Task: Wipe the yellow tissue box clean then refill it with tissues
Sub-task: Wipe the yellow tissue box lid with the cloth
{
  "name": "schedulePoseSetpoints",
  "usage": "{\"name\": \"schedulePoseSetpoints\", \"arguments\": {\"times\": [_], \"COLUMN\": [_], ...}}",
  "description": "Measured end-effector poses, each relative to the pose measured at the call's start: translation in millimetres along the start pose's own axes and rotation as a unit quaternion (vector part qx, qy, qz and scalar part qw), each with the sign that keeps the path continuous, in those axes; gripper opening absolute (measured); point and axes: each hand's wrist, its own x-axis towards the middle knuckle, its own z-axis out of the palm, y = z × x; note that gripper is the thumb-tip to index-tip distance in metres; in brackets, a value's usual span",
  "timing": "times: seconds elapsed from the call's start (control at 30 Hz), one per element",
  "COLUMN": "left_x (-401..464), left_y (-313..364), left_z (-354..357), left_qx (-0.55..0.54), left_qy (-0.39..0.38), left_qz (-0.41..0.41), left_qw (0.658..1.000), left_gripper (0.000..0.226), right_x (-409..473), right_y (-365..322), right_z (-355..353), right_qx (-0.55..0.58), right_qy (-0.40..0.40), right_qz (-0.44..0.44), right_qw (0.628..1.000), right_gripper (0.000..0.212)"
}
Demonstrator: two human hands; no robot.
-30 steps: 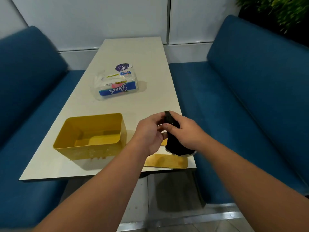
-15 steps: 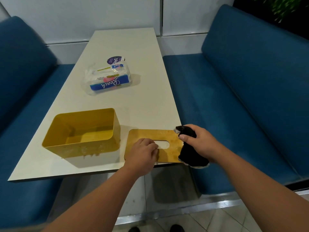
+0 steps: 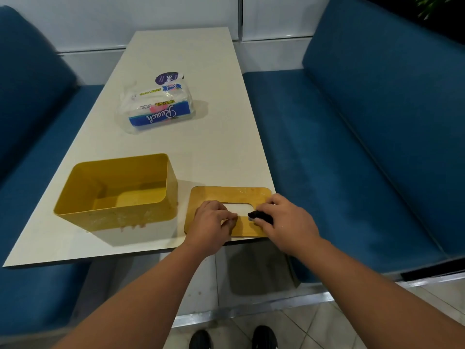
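The right hand (image 3: 284, 220) grips a dark crumpled cloth (image 3: 260, 217) against the flat, slotted wooden lid (image 3: 226, 195). The left hand (image 3: 214, 222), fingers curled, presses the lid beside the smooth open yellow box (image 3: 118, 212).

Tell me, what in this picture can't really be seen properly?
- Dark cloth, head view: mostly hidden under the right hand.
- Lid: its near part is covered by both hands; whether the left hand pinches it or only presses is unclear.
- Small print on the paper towel pack: too small.
- Plant: cut off by the top edge, blurred.
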Motion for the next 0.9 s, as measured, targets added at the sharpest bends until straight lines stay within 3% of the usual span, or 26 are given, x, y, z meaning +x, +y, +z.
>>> {"name": "schedulePoseSetpoints", "arguments": {"times": [0.1, 0.23, 0.8, 0.9], "left_x": [0.7, 1.0, 0.7, 0.8], "left_y": [1.6, 0.5, -0.1, 1.5], "left_z": [-1.7, -2.6, -2.0, -2.3], "left_qx": [0.002, -0.014, -0.011, -0.011], "left_qy": [-0.004, -0.001, 0.005, 0.005], "left_qz": [0.002, 0.003, 0.012, 0.013], "left_qw": [1.000, 1.000, 1.000, 1.000], "left_gripper": [0.024, 0.023, 0.024, 0.023], "right_x": [3.4, -2.9, 1.8, -7.7], "right_y": [-10.9, -18.6, -22.5, -20.6], "right_z": [13.4, 34.2, 29.8, 34.1], "right_qx": [-0.079, -0.188, -0.184, -0.183], "right_qy": [0.037, 0.007, -0.045, -0.035], "right_qz": [-0.086, -0.145, -0.044, -0.064], "right_qw": [0.992, 0.971, 0.981, 0.980], "right_gripper": [0.025, 0.025, 0.043, 0.042]}}
